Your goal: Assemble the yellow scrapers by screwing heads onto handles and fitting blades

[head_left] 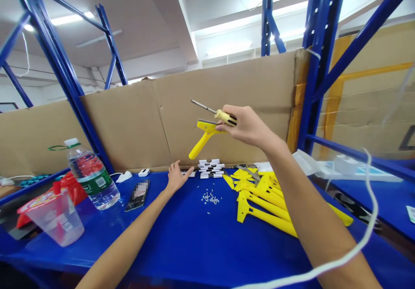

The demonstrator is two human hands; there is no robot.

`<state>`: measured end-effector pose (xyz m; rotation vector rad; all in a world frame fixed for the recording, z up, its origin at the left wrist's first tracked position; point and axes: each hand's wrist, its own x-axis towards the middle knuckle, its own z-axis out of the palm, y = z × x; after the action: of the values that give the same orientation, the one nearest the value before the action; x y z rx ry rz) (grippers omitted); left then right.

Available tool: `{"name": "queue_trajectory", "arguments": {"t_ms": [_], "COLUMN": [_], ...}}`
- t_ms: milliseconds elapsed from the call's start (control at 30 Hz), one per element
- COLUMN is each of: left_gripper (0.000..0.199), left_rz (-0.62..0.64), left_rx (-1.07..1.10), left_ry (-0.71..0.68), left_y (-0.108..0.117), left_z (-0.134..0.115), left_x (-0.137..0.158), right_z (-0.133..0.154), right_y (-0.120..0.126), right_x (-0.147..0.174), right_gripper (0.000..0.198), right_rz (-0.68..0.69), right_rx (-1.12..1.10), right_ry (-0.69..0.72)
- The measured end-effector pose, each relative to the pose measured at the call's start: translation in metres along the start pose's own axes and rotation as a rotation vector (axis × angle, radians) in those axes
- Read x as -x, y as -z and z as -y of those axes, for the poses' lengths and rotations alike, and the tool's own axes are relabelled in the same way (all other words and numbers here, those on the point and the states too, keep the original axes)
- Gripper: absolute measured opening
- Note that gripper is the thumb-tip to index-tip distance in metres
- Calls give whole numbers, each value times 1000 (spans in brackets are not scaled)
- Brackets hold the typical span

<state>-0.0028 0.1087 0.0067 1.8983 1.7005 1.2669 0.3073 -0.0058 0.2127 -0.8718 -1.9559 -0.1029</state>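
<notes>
Raised above the table, my right hand (241,122) is closed around a screwdriver (223,117) with a pale yellow handle, its shaft pointing up and left. The same hand also grips a yellow plastic scraper (204,138) by its head, the handle hanging down to the left. My left hand (177,177) rests at the back of the table with its fingers spread, beside a small dark-and-white box (189,173). Whether it touches that box I cannot tell. Right of it stands a stack of small white boxes (210,168). Loose small screws (210,197) lie in front of the stack.
Several yellow scraper bodies (259,198) are piled at the right. A phone (138,195), a water bottle (94,179) and a plastic cup (58,220) stand or lie at the left. A white cable (363,241) crosses my right forearm. Cardboard (220,86) walls the back.
</notes>
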Motion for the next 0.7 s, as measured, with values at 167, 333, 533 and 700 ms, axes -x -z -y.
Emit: {"name": "queue_trajectory", "arguments": {"t_ms": [167, 333, 533, 700], "left_gripper": [117, 110, 101, 108], "left_rz": [23, 41, -126, -438], "left_rx": [-248, -351, -371, -273], "left_ry": [24, -21, -345, -855], "left_y": [-20, -21, -16, -11], "left_z": [25, 27, 12, -5], "left_x": [6, 6, 19, 20], "right_z": [-2, 1, 3, -3], "right_y": [21, 29, 40, 47], "right_x": [4, 6, 10, 11], "right_gripper": [29, 29, 28, 32], "right_rz": [-127, -214, -255, -291], "right_rx": [-54, 3, 13, 44], "right_ry": [16, 2, 10, -14]}}
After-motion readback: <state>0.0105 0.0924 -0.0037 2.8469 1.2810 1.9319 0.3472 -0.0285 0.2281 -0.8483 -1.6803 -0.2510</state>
